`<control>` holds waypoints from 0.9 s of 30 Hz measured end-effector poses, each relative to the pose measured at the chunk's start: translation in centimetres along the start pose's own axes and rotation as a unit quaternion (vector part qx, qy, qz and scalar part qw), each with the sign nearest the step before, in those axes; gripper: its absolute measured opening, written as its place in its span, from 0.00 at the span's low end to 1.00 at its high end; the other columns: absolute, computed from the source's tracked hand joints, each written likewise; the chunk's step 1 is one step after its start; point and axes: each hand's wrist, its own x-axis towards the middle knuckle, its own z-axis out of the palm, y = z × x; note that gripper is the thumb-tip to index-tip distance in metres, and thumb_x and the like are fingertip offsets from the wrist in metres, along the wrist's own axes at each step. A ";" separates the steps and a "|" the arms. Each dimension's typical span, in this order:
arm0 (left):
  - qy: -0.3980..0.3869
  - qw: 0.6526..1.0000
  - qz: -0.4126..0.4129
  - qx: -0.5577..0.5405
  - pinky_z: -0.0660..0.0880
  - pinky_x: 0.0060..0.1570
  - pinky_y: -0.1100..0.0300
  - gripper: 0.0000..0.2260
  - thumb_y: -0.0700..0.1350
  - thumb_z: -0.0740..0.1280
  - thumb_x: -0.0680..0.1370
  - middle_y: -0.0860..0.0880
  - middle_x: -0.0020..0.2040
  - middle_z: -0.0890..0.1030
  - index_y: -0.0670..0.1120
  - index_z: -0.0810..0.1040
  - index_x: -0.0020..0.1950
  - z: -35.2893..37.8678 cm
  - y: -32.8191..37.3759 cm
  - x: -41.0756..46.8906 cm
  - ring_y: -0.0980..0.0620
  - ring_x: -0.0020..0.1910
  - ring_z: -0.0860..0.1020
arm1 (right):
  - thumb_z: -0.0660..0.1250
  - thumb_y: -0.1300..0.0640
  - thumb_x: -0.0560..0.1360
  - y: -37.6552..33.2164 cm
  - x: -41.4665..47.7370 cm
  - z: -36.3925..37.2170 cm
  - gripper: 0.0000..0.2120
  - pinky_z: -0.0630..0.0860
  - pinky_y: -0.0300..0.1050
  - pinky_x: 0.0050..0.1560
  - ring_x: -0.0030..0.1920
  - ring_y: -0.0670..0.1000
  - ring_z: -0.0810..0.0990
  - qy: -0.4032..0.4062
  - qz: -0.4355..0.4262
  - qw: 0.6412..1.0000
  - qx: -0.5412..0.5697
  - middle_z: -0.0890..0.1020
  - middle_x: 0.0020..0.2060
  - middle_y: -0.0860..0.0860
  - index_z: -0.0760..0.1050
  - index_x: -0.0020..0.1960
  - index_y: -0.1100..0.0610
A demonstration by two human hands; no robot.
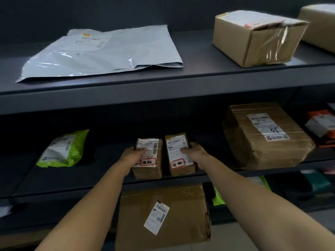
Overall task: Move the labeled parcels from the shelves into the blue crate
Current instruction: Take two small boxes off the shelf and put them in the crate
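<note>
On the middle shelf (54,185), the left hand (133,157) wraps one small labeled box (151,166) and the right hand (194,154) wraps a second small box (178,156) beside it. The blue crate is out of view, so progress is unclear. Many parcels remain: a grey mailer (101,53), a green pouch (62,151) and a big taped box (266,136) just right of the hands.

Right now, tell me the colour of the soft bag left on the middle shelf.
Lime green bag with a white label; head view.
</note>
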 end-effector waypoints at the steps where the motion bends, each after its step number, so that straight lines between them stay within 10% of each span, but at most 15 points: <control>1: -0.004 1.000 0.003 -0.007 0.77 0.39 0.58 0.13 0.47 0.65 0.78 0.45 0.47 0.82 0.43 0.74 0.59 0.4 -0.1 0.1 0.49 0.43 0.81 | 0.66 0.59 0.76 0.1 -0.1 0.4 0.20 0.79 0.49 0.50 0.55 0.57 0.82 -0.009 -0.003 1.000 0.005 0.81 0.58 0.58 0.69 0.67 0.58; 27: -0.164 0.956 0.212 -0.118 0.78 0.50 0.48 0.16 0.49 0.61 0.78 0.48 0.53 0.81 0.56 0.64 0.65 9.6 8.0 -9.6 0.49 0.50 0.81 | 0.61 0.55 0.79 0.5 -13.6 -11.3 0.19 0.81 0.57 0.52 0.50 0.54 0.84 0.189 -0.149 0.919 0.312 0.82 0.54 0.53 0.65 0.69 0.50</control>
